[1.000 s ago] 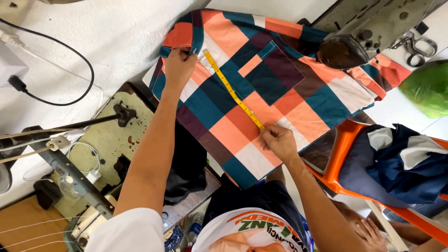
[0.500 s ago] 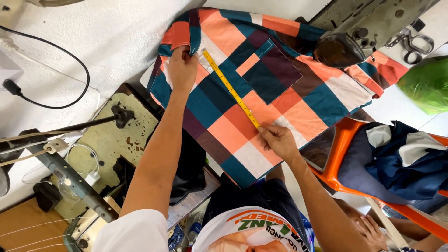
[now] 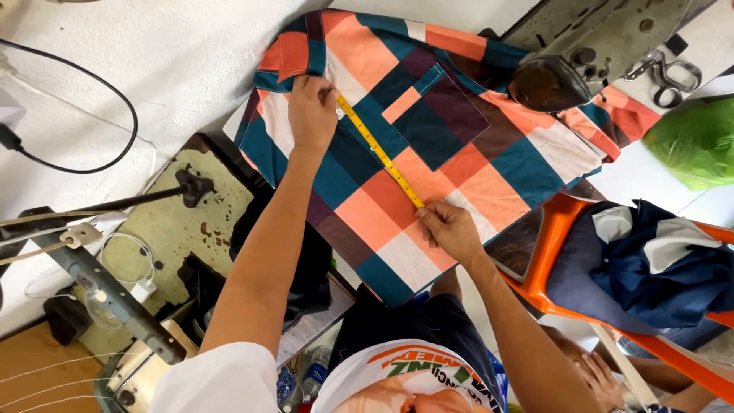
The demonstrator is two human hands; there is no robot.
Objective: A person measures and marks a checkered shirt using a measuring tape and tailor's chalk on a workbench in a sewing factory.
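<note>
Yellow tape measure (image 3: pixel 380 151) stretched taut diagonally across the plaid shirt (image 3: pixel 459 153) laid flat on the white table (image 3: pixel 153 69), left hand (image 3: pixel 312 113) fingers closed pinning its upper end near the collar, right hand (image 3: pixel 449 229) fingers pinching its lower end just beside the orange chair (image 3: pixel 550 252).

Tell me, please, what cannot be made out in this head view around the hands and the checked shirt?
- Yellow tape measure: markings too small to read; its ends hidden under the left hand and right hand.
- Checked shirt: far part covered by the dark iron.
- Scissors: partly cut off.
</note>
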